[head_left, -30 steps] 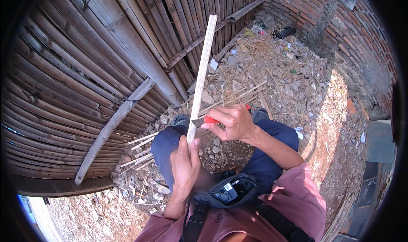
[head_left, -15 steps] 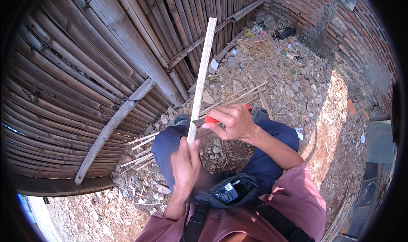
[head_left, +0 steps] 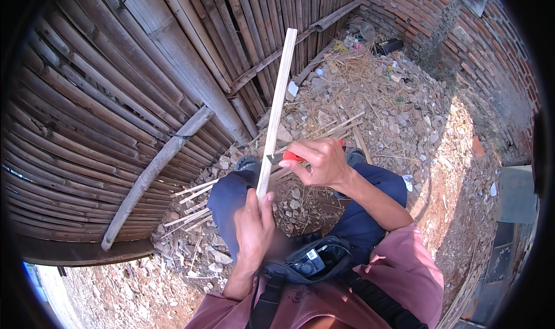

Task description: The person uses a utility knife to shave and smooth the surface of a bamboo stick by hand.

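A long pale strip of wood or bamboo (head_left: 281,92) stands up in front of me, leaning slightly right at its far end. My left hand (head_left: 254,228) is closed round its near end, thumb along the side. In my right hand (head_left: 324,162) is a red-handled knife (head_left: 293,155), fingers wrapped over the handle. Its short dark blade meets the strip's right edge, a little above my left hand. Part of the handle is hidden by my fingers and shows again past the knuckles.
Thin cut strips (head_left: 193,216) lie on the stony ground by my left knee, with more beyond my hands. A bamboo wall (head_left: 115,98) rises on the left, a brick wall (head_left: 497,57) at the back right. An open black waist bag (head_left: 309,262) sits at my lap.
The knife and my right hand have shifted slightly up along the strip and to the right. The strip's far end has moved a little right. My left hand keeps its grip.
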`<state>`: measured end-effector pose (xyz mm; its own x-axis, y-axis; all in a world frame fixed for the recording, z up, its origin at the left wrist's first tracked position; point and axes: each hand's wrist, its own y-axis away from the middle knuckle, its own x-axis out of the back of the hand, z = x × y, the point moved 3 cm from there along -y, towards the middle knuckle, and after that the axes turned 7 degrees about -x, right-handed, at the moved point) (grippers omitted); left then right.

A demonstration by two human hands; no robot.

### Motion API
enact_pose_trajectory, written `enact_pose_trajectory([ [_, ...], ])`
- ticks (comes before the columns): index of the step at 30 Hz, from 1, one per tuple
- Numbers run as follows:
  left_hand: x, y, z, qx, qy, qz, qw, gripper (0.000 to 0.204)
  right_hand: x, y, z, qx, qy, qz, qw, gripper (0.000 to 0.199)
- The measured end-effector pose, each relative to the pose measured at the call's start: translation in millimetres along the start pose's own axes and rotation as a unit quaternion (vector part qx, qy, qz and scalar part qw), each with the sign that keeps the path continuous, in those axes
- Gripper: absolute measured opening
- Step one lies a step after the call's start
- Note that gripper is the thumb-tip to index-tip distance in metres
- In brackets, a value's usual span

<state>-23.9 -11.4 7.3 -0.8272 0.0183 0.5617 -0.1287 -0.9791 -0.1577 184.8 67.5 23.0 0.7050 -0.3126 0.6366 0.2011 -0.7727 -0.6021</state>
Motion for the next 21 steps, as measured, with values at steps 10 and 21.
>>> enact_pose_trajectory([
  [10,-9.1,26.2,-14.3,0.031,-0.004,-0.051,0.998,0.030,52.0,-24.5,59.6,-0.170,0.005,0.072,0.983,0.032],
  [21,-2.8,13.8,-4.8,0.012,0.013,-0.031,0.999,0.032,5.8,-4.4,14.8,0.030,-0.016,-0.029,0.999,0.029],
])
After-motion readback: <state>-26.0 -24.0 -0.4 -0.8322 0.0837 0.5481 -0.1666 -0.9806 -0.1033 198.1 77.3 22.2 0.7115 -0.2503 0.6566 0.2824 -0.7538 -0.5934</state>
